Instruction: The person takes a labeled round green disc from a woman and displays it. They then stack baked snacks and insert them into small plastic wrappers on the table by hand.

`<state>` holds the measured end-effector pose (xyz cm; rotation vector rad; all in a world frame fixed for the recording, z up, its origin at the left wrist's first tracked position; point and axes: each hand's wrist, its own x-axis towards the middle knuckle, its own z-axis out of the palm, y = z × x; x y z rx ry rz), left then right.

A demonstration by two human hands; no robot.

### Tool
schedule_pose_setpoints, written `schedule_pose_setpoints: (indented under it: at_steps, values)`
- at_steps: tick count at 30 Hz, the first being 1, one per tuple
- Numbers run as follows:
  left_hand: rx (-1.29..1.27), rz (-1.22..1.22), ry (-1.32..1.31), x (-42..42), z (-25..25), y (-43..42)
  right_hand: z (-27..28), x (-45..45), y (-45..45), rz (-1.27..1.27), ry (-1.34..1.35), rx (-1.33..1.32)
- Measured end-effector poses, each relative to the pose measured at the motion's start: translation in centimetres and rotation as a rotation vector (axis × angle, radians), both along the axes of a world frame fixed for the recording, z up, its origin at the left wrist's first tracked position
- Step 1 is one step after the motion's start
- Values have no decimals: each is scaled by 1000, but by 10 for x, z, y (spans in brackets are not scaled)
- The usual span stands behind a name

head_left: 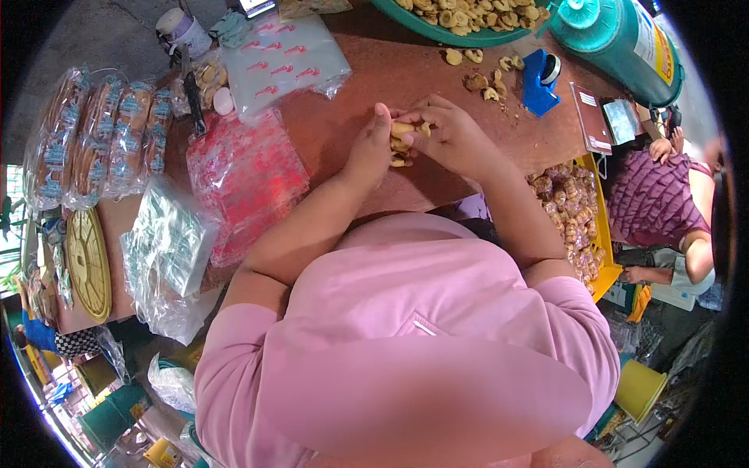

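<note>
Above the tabletop my left hand (372,148) is closed around one side of a small stack of golden ring-shaped biscuits (401,140), its thumb pointing up. From the other side my right hand (452,139) grips the same biscuits with bent fingers and thumb. Whether a clear bag surrounds them I cannot tell. Beyond my hands, loose biscuits and broken pieces (491,86) lie beside a blue tape dispenser (540,84). A green basin (460,33) at the far edge holds many similar biscuits.
Left of my hands lie red-printed plastic bags (246,183), clear bags (285,62) and packed bread (101,140). A yellow crate (602,269) of bagged biscuits stands at my right. A green water jug (616,47) rests at the far right, near another person (659,191).
</note>
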<state>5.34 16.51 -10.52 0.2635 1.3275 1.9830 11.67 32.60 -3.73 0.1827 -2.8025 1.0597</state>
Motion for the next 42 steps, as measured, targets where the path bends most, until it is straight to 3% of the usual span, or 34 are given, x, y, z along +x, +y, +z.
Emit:
schedule_pose_setpoints:
  at_steps: [5,8,9,12,15,21,24,27,30,34,36,38,40,42]
  values:
    - [184,28,-200,-3,-11,12,6,12,-11,52,70,251]
    - [226,-127,-310,-20,-25,-3,-17,21,-24,21,254,353]
    - [296,-179,-290,-23,-28,-7,-25,20,-24,5,210,362]
    - [232,16,-413,-6,6,4,-24,19,-23,-33,122,351]
    - [187,-37,-444,-9,13,0,-24,22,-28,-38,52,457]
    - [165,-319,-339,-28,-30,-11,-47,22,-32,-18,239,290]
    - [5,42,-164,-14,9,-7,-57,26,-36,-39,385,169]
    - [28,497,214,-46,-5,-10,-78,28,-34,196,2,-148]
    - [-33,549,509,-52,-5,-21,-69,15,-17,71,-51,-115]
    - [36,454,591,-39,8,-45,-75,-17,51,-178,166,12]
    - [-221,388,900,-39,25,-79,-80,-15,54,-133,132,-249]
    - [-520,347,1104,-38,40,-123,-78,0,45,-58,110,-254]
    - [-834,329,1199,-47,41,-164,-63,24,22,46,119,4]
    - [-1145,303,1262,-57,22,-195,-65,31,15,28,13,-109]
